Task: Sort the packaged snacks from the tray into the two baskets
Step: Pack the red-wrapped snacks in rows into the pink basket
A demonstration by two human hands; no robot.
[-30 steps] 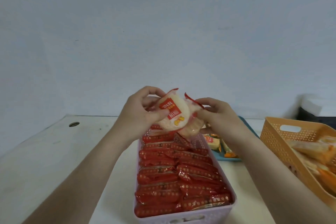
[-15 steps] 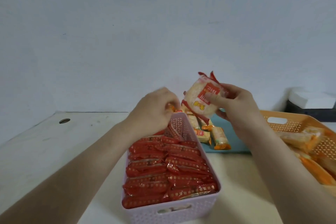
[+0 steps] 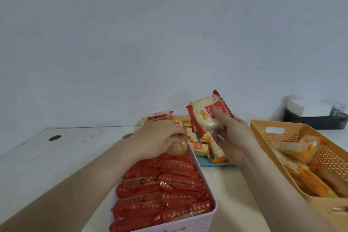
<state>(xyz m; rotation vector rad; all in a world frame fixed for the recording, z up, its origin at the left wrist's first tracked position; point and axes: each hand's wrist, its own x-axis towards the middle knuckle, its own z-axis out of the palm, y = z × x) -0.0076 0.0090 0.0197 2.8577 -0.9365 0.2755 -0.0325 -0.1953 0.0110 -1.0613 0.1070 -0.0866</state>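
Nearest, a lilac basket is seen on the pale desk, packed with rows of red packets. To its right, an orange basket is set at an angle on the desk, and pale packets with orange ends are piled inside it. At the far end of the lilac basket, a pale round snack is gripped by the left hand, whose fingers are curled over it just above the red packets. Beside it and a little higher, a round rice cracker packet with red edges is held up by the right hand, pinched between the thumb on its front and the fingers behind. Beyond both hands, a teal tray is laid on the desk, and unsorted snack packets are heaped on it. A round hole is cut in the desk at the far left. At the far right, a dark box is placed against the wall.
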